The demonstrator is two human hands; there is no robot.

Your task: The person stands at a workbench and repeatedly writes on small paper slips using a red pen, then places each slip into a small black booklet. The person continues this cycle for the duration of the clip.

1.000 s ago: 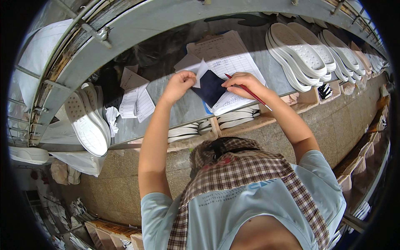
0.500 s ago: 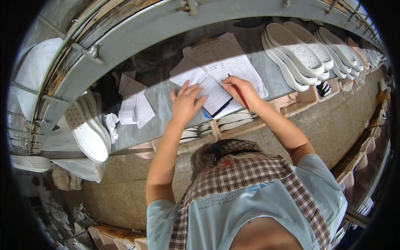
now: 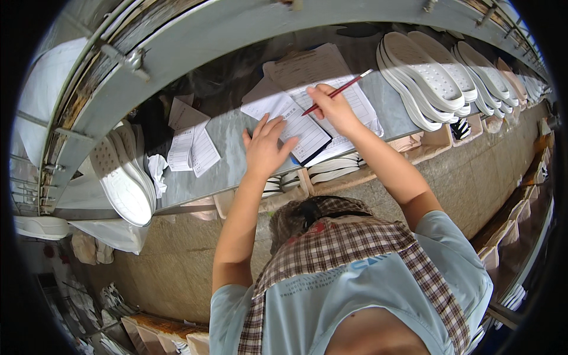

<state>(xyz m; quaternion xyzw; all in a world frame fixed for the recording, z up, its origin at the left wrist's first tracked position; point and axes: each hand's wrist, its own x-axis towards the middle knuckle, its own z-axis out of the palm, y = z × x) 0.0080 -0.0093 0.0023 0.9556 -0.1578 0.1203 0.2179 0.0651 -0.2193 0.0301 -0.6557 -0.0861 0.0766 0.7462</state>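
Note:
My right hand (image 3: pixel 333 110) grips a dark red pen (image 3: pixel 350 86) with a pale end. The pen slants down to the left, its point at the white pad of printed forms (image 3: pixel 309 141); whether it touches the paper I cannot tell. My left hand (image 3: pixel 267 148) lies with fingers spread over the pad's left edge, holding nothing. A dark backing shows along the pad's lower right edge. Beneath and behind the pad is a stack of printed sheets (image 3: pixel 360 105), partly in shadow.
Loose slips (image 3: pixel 192 148) and a crumpled white paper (image 3: pixel 158 171) lie left on the grey tabletop (image 3: pixel 228 133). White shoe soles (image 3: pixel 121 177) stand at the left edge; more perforated soles (image 3: pixel 423 71) are stacked right. Bins of soles (image 3: pixel 334 168) sit under the near edge.
My right hand has shifted slightly up and left. The pen has swung from hanging toward me to pointing down-left at the pad. My left hand stays nearly in place.

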